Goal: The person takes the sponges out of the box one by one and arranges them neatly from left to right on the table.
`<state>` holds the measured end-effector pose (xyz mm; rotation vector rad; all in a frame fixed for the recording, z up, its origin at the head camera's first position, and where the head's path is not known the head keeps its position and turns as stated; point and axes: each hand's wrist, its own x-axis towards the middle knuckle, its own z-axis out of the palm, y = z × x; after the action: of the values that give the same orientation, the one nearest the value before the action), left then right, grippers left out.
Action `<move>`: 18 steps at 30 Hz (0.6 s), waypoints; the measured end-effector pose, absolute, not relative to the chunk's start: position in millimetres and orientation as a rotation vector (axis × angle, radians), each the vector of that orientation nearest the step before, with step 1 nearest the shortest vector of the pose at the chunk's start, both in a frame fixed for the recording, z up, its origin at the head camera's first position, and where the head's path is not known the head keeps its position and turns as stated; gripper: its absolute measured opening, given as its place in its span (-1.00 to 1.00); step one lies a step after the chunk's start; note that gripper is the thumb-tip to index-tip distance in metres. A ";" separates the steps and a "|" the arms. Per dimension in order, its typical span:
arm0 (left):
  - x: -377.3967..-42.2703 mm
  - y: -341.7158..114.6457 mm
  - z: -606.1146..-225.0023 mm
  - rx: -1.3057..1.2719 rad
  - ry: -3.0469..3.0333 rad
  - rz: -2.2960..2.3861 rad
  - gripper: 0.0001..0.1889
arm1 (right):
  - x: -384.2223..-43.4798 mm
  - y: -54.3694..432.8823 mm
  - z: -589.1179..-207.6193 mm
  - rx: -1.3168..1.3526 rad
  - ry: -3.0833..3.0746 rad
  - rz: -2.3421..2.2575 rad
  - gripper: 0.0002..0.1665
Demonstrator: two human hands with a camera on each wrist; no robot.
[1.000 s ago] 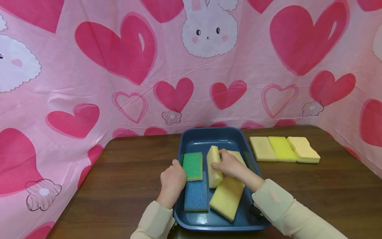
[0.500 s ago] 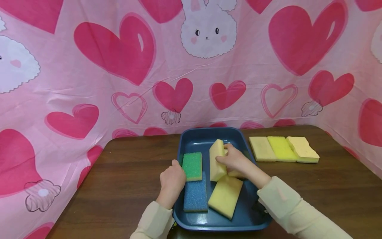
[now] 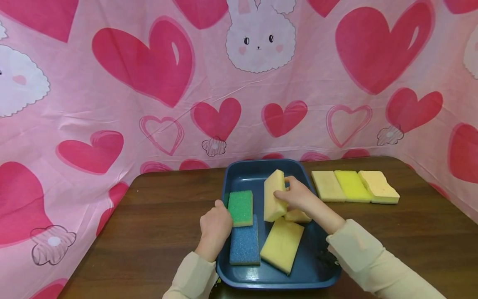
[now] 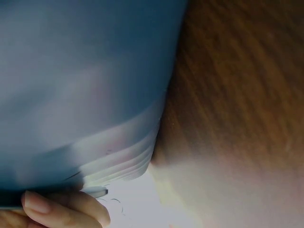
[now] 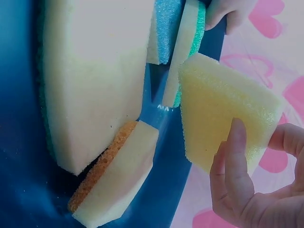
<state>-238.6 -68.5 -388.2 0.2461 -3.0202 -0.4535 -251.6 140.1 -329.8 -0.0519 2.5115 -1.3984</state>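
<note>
My right hand (image 3: pixel 298 195) pinches a pale yellow sponge (image 3: pixel 273 197) on edge above the blue tray (image 3: pixel 278 286). In the right wrist view, thumb and fingers hold this sponge (image 5: pixel 213 118) by its broad faces. My left hand (image 3: pixel 216 224) grips the tray's left rim; in the left wrist view its fingers (image 4: pixel 61 209) curl at the edge. Inside the tray, a green-topped sponge (image 3: pixel 240 207) overlaps a blue-topped sponge (image 3: pixel 244 247). A yellow sponge (image 3: pixel 283 245) lies at the front right. Another sponge (image 3: pixel 297 216), brown-backed in the right wrist view, is partly hidden behind my right hand.
Three sponges lie in a row on the wooden table (image 3: pixel 157 232), right of the tray: a beige one (image 3: pixel 328 187), a bright yellow one (image 3: pixel 352 187) and a cream one with a wavy edge (image 3: pixel 380 185). A pink heart-patterned cloth (image 3: pixel 209 74) hangs behind.
My right hand has lifted the pale yellow sponge up and slightly right, away from the sponge at the front right. My left hand stays on the rim.
</note>
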 end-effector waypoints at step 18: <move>-238.4 -68.1 -389.7 0.245 -3.017 -0.429 -0.90 | -251.5 146.0 -320.2 -0.038 2.570 -1.321 -0.19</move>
<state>-238.4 -68.1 -389.7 0.2447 -3.0171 -0.4288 -251.5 146.0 -320.2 -0.0376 2.5702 -1.3210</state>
